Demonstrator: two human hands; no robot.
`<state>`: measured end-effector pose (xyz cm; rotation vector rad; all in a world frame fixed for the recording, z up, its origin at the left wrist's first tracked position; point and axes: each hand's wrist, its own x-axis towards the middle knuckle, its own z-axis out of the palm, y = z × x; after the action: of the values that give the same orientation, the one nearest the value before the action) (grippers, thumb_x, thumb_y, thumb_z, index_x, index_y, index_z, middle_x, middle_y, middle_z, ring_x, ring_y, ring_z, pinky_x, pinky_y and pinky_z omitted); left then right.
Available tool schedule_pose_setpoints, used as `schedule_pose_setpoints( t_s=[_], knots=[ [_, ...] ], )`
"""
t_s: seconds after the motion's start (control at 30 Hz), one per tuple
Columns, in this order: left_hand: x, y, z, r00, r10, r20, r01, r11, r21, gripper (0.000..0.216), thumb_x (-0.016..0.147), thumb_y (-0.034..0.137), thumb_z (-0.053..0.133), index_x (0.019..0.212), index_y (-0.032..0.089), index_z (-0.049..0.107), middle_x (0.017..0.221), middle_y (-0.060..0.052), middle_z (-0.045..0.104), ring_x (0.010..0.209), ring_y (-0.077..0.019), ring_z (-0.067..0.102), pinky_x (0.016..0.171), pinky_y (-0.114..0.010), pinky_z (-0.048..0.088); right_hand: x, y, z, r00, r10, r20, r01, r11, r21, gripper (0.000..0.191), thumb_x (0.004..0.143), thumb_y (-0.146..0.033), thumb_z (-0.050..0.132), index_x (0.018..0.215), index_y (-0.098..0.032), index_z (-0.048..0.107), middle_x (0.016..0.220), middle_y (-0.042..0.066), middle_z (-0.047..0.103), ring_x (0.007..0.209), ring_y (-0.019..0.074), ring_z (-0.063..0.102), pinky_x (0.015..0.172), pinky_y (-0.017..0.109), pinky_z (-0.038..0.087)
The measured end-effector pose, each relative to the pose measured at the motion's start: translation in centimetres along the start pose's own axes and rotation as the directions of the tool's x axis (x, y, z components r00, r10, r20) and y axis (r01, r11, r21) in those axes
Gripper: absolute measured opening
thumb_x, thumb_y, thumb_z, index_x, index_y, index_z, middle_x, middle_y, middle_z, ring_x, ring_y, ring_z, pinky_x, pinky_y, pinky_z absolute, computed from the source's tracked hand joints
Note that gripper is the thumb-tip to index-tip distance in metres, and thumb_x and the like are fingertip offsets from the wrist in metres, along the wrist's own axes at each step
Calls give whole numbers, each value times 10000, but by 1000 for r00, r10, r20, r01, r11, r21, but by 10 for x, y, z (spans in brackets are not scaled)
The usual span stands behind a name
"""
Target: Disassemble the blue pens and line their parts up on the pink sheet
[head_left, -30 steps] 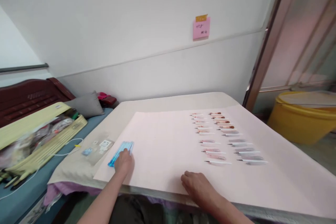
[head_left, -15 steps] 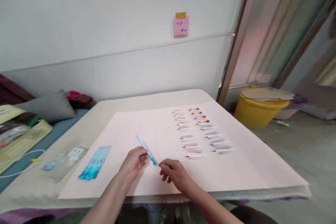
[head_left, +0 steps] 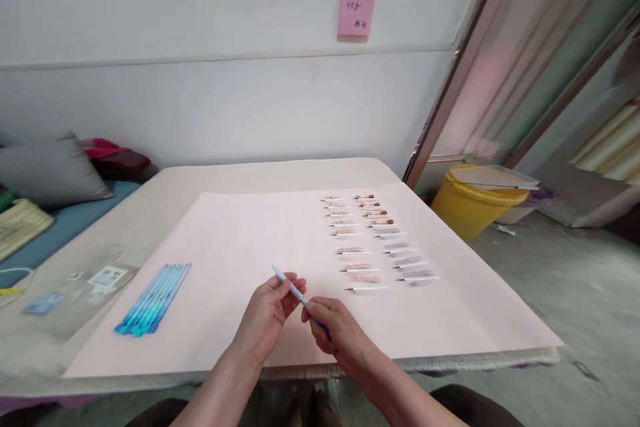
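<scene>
White wall [head_left: 225, 113] rose behind the table, where pale pink paper [head_left: 240, 227] covered much of the top. Above that paper, near its front edge, I held a light blue pen [head_left: 297, 292] at a slant. My left hand [head_left: 264, 317] gripped its upper part between thumb and fingers; my right hand [head_left: 339, 328] pinched the lower part. More blue pens [head_left: 155, 300] lay side by side to the left, and slim white sticks [head_left: 369, 289] with dark tips lay in two columns to the right.
</scene>
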<state>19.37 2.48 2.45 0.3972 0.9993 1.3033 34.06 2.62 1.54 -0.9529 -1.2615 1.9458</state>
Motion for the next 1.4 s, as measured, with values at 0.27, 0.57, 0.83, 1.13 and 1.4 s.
schedule_pose_setpoints(
  t_s=[0.27,0.57,0.83,1.13,1.4],
  knots=[
    [0,-5,-1,994,12,-104,-5,998,66,204,669,284,716,735,132,596,719,-53,640,699,-135,619,723,-266,499,-4,3,3,947,-294,-130,123,706,-697,308,856,-345,419,596,-189,364,500,-66,313,490,77,266,478,233,188],
    [-6,-4,0,999,-19,36,21,998,-51,142,740,185,628,862,132,580,913,-140,670,909,-222,629,769,-319,493,-3,0,3,988,-79,-136,22,924,-381,304,831,-440,449,679,-177,473,478,-70,363,443,72,306,437,207,213],
    [-4,-10,2,999,39,30,-39,999,-15,174,710,226,663,835,132,588,856,-122,671,828,-198,627,687,-285,492,-8,1,4,997,75,11,-73,991,-109,307,874,-434,331,747,-194,474,412,-99,242,359,69,163,389,208,161],
    [-3,-14,1,993,49,-111,-41,997,72,228,657,292,716,766,133,594,752,-77,656,715,-156,625,725,-293,492,-5,17,4,938,-347,-10,42,142,-989,247,907,-287,305,801,-160,488,543,12,511,441,113,410,479,262,138],
    [-1,-10,-2,1000,11,-24,-12,998,-54,174,705,207,670,851,124,624,889,-123,676,894,-205,635,816,-321,486,-7,4,1,956,-286,-67,59,411,-910,314,919,-354,292,716,-189,466,519,-20,471,459,106,396,471,232,178]
  ],
)
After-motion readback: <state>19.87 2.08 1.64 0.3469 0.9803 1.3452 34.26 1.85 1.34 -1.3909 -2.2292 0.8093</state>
